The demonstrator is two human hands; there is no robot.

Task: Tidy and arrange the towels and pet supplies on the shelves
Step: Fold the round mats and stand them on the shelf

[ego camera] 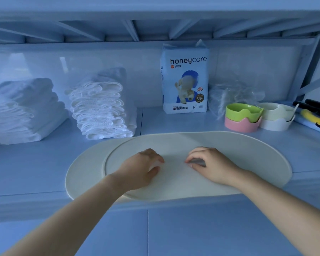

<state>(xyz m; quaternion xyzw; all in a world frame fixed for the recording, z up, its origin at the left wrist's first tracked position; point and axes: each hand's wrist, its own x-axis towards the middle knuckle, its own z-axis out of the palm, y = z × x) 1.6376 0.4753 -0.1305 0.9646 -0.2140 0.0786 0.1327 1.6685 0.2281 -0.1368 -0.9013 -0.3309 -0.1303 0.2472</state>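
**Fingers bent on the mat, near the shelf's front edge**

Fingers of the left hand [142,167] and the right hand [209,163] are bent, tips down on the middle of the upper cream mat [229,150]. I cannot tell whether they pinch the mat or only press on it. This oval mat lies flat on the shelf [35,163], overlapping a second cream mat [85,163] whose rim shows out to the left. The near edges of both reach the shelf's front lip.

The main risk, as I judge it, is at that lip. A pull toward the body could drag one or both mats off the front. Because only fingertips bear on the top mat, it may also slide over the lower one and leave the pair more askew. A soft mat gripped in the middle could buckle instead of moving as one piece.

A push backward has limits too. The stacked bowls, green [242,110] on pink [242,124] and cream [275,109] on white [275,124], sit just beyond the far rim and could be nudged. The fringed towel stack [100,109] nearly touches the far left rim, with a smoother towel stack [22,111] beside it. The honeycare pack [185,78] stands upright at the back wall, crumpled clear plastic [235,95] beside it. A yellow and black tool [314,115] lies at the far right.
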